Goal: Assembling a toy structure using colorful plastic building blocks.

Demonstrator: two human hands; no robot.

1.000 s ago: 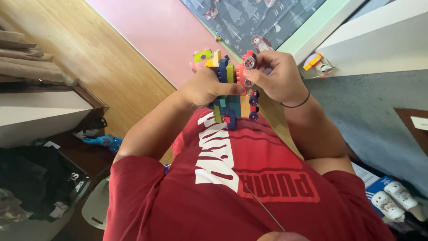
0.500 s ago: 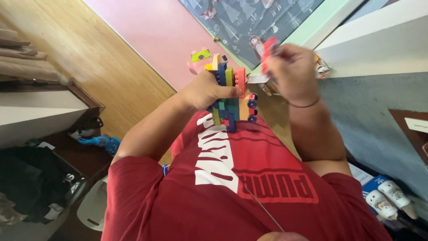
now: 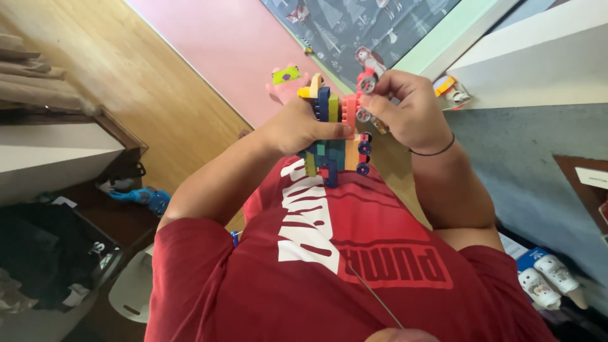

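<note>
Our left hand (image 3: 294,126) wraps around a multicoloured brick model (image 3: 334,142), thumb pressed across its front, holding it up in front of our red shirt (image 3: 329,266). Our right hand (image 3: 411,114) pinches a red wheeled piece (image 3: 366,82) against the model's top right edge. Beyond the hands a pink toy (image 3: 285,81) lies on the pink mat (image 3: 221,44), beside the wooden floor (image 3: 126,76).

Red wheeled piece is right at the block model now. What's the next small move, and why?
Probably press the red wheeled piece onto the block model. The right hand pinches it against the model's top edge, while the left hand grips the model.
</note>
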